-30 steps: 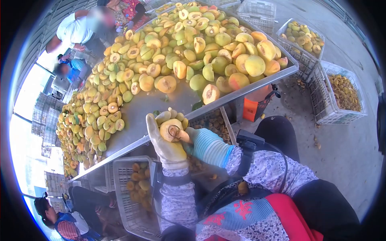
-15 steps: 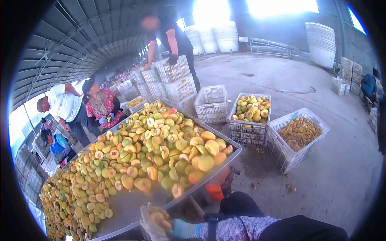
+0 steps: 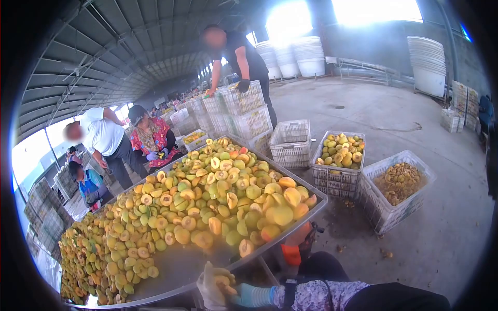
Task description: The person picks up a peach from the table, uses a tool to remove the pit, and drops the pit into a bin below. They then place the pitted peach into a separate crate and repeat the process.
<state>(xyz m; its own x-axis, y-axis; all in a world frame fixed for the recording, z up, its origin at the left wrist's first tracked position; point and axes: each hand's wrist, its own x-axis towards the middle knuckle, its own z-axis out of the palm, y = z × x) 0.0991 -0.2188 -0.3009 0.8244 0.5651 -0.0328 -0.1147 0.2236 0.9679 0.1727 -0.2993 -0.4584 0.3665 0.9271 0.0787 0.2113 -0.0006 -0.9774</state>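
Many halved yellow-green fruits (image 3: 207,197) lie heaped on a metal tray table (image 3: 179,267). At its near edge, my left hand (image 3: 210,287), in a pale glove, is closed around several fruit halves (image 3: 224,280). My right hand (image 3: 244,295), with a teal glove and striped cuff, comes in from the right and meets the same fruit. Its fingers are mostly hidden.
Right of the table stand an empty crate (image 3: 290,150), a crate of fruit (image 3: 337,173) and a crate of brownish pieces (image 3: 381,207). One person (image 3: 251,65) leans on stacked crates (image 3: 249,122); others, including a seated person (image 3: 150,137), are at the left.
The whole view has shifted, so the table, crates and people appear farther right and slightly lower. Both hands stay together around the fruit near the table edge.
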